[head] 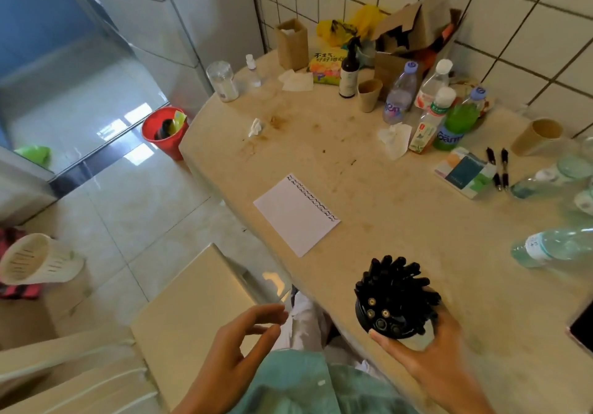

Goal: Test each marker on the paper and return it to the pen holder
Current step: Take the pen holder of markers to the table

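Head view looks down on your beige, stained stone table (401, 208), where your right hand (426, 346) curls round the near side of the round black pen holder (382, 320), thumb on its lower rim and fingers wrapped behind it. That holder stands near the table's front edge and is crammed with black markers (398, 280) fanning outward, caps up. Your left hand (237, 346) hovers off the table edge above your lap, fingers loosely spread and slightly bent, holding nothing. Further in, well apart from the holder, lies the white sheet of paper (296, 216), turned at an angle, with rows of black squiggles along its far right edge. At the back of the table stand several clear plastic bottles (401, 95), a dark pump bottle (348, 73), a brown paper cup (369, 94) and an open cardboard box (414, 28). Two black pens (498, 168) lie beside a small green-and-white box (465, 173) on the right. A red bucket (165, 132) sits on the tiled floor left of the table.
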